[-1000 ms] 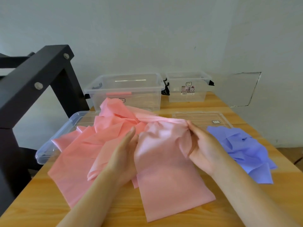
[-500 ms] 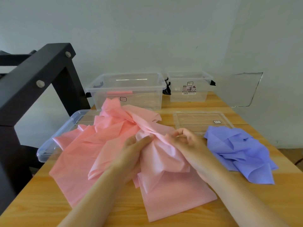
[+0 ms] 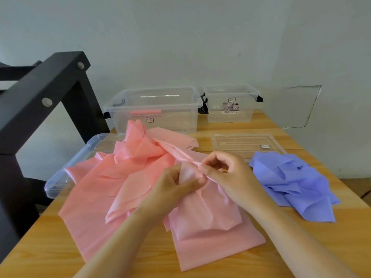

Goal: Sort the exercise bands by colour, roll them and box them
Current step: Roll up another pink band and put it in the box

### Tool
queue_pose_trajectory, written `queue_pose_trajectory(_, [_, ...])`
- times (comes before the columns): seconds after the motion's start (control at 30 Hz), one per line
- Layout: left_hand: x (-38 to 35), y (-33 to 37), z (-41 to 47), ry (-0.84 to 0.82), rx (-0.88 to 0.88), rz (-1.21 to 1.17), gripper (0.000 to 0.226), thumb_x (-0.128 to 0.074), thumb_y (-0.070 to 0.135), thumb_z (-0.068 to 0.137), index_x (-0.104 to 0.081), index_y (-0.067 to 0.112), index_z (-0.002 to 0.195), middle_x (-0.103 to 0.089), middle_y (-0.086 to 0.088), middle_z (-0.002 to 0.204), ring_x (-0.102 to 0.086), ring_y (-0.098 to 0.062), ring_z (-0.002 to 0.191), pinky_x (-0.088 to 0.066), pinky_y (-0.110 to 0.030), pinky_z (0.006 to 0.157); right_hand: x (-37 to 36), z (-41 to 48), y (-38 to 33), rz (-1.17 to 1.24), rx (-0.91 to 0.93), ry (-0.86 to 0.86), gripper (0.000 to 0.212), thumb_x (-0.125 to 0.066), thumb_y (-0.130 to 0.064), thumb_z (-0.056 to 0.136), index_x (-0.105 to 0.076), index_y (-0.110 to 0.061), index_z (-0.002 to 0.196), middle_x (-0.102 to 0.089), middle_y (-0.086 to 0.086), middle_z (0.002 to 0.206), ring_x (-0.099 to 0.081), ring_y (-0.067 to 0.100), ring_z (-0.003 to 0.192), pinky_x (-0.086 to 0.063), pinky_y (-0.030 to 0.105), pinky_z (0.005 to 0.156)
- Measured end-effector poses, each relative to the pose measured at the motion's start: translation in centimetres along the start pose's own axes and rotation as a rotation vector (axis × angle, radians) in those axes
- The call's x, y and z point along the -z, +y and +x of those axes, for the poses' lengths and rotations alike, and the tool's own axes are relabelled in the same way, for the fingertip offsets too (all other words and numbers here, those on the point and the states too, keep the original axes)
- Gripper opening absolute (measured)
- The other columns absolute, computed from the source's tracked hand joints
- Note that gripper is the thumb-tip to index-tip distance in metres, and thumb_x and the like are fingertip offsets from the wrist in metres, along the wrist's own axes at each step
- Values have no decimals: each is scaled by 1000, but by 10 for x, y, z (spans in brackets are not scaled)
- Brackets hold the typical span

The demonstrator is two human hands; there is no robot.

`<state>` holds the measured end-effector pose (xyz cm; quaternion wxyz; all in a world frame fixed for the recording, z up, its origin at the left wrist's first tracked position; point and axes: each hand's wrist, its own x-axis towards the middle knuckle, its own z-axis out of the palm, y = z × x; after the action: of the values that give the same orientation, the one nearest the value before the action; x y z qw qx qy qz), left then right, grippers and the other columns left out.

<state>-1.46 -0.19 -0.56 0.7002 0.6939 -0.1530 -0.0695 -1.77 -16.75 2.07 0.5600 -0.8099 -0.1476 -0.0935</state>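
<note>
Fingers [image 3: 212,161] of my left hand [image 3: 170,189] and right hand [image 3: 226,177] curl in, pinching a bunched fold of the pink band [image 3: 204,217] between them. Desk [image 3: 301,247] carries it all: I see pink spread beneath both wrists, purple bands [image 3: 295,183] heaped right, apart.

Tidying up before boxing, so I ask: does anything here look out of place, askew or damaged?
Two things. The clear lid at left juts past the table edge, half buried under the pink bands. On the wall behind, a crack line outlines a rectangular patch. Nothing looks spilled.
</note>
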Motion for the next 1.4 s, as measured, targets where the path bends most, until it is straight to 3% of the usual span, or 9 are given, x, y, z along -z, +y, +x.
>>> queue_pose_trajectory(0.17, [0,-3,1,91,23,-35,23,-69,36,81,-75,20,97,-74,-11,100,-70,-25,94,-54,-43,83,6,5,7,76,-102,132,18,-63,-16,92,-61,-19,74,-59,-11,66,-50,-2,63,-36,12,60])
queue_pose_trajectory(0.3, [-1,3,2,147,41,-138,22,-68,45,85,-77,29,98,-75,-6,100,-68,-16,92,-53,-39,86,15,11,9,535,-344,226,24,-56,-16,96,-59,-17,72,-59,-5,65,-53,11,67,-39,25,65])
queue_pose_trajectory(0.47, [2,8,2,195,25,-224,27,-53,40,90,-78,30,86,-74,4,92,-66,-10,88,-51,-31,78,25,15,9,923,-438,194,27,-50,-18,98,-59,-1,118,-62,10,86,-61,20,77,-49,31,72])
queue_pose_trajectory(0.63, [6,15,-1,149,38,-375,10,-76,27,78,-78,18,74,-74,-7,84,-70,-19,77,-58,-29,66,21,9,7,825,-497,214,33,-44,-26,103,-67,-4,106,-72,9,84,-69,19,78,-50,34,75])
queue_pose_trajectory(0.83, [0,7,-2,-47,179,-744,61,-93,35,52,-75,4,102,-72,-17,106,-70,-28,96,-58,-35,75,6,1,7,605,-445,186,32,-54,-32,97,-67,-2,102,-71,18,98,-67,23,88,-48,35,81])
queue_pose_trajectory(0.93, [-2,4,1,-108,271,-833,57,-74,41,77,-70,-3,113,-67,-24,116,-67,-33,105,-57,-39,84,4,-4,4,495,-396,98,36,-79,-33,69,-63,-16,97,-71,16,100,-66,26,88,-46,38,84])
queue_pose_trajectory(1.0, [-2,1,5,-144,275,-766,64,-47,51,93,-61,-2,127,-58,-25,131,-59,-34,121,-50,-42,99,4,-6,4,364,-319,78,24,-79,-24,76,-63,-22,93,-72,9,93,-67,19,83,-47,31,77])
queue_pose_trajectory(1.13, [-2,-5,15,-17,288,-597,57,-46,47,96,-63,2,127,-63,-22,126,-61,-32,118,-49,-41,101,-2,-3,4,290,-210,72,13,-65,-21,91,-64,-13,82,-68,-18,69,-60,-6,66,-39,8,60])
queue_pose_trajectory(1.4, [15,-2,33,254,129,-489,51,-61,26,86,-59,-12,120,-62,-30,120,-62,-36,111,-52,-41,92,0,12,7,343,-276,195,29,-56,-30,97,-56,-14,73,-50,1,71,-44,12,72,-29,29,65])
